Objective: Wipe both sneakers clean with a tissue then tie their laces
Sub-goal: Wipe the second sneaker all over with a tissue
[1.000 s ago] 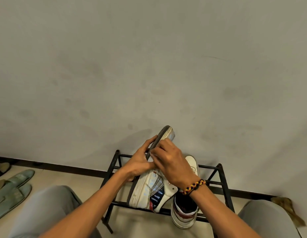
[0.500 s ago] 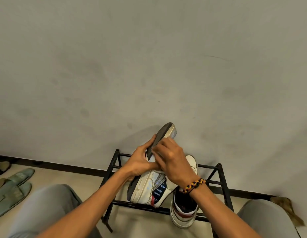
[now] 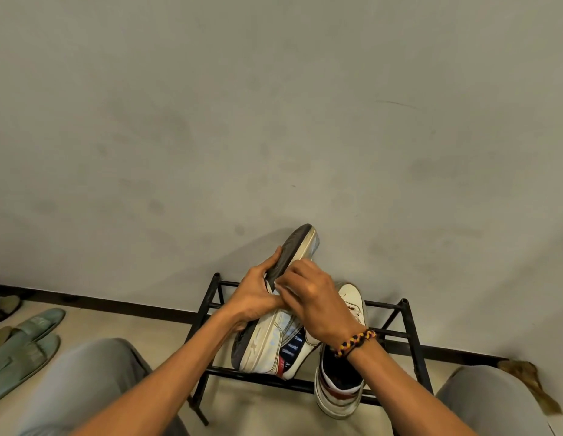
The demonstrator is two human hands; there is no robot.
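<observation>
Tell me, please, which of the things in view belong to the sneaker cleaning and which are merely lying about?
In the job:
held sneaker, gripped by the left hand
tissue, barely visible under the right hand
second sneaker, resting on the black rack

Lying about:
green slippers
brown object by the wall

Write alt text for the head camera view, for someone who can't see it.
A person's left hand holds a white sneaker tilted sole-up, while the right hand presses a tissue against its side. The second sneaker sits on a black metal rack by a grey wall, with green slippers on the floor to the left.
</observation>
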